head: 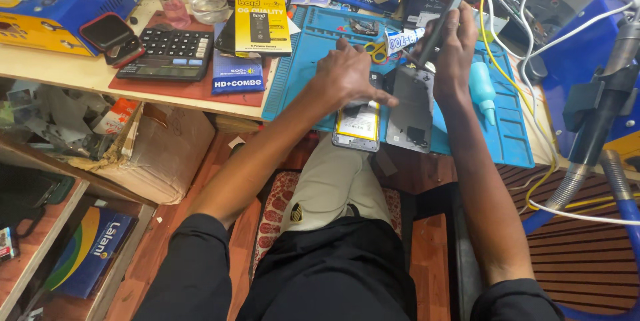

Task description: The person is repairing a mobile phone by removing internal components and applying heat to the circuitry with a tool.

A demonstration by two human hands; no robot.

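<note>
Head view
Nearest the camera: the person's lap, dark shirt and pale trousers, below the near edge of the blue mat (507, 141).
Landmark: the blue mat, lying on the bench top; places below are told from it.
Opened phone (358, 128): at the mat's near edge, partly overhanging it, its inside facing up with a pale battery showing.
Left hand (347, 76): pressed flat on the far end of the opened phone, fingers spread and lying down, pinning it to the mat.
Back cover (410, 109): a grey panel just right of the opened phone, flat on the mat, its far end under the right hand.
Right hand (457, 48): closed around a dark slim panel (453, 4) that tilts up and away over the mat's far side (what kind of part it is I cannot tell).
Handling: the opened phone looks light, stiff and fragile, with bare parts inside; the edges of the frame look the safest place to hold. The back cover looks thin and likely to flex.
On the mat: yellow-handled scissors (377, 50) near the far side, a teal squeeze bottle (481, 88) right of the right hand.
Left of the mat: a black calculator (170, 51) and a yellow box (262, 26).
In the way: yellow and white cables (497, 48) cross the mat's right side, close to the right wrist.
</note>
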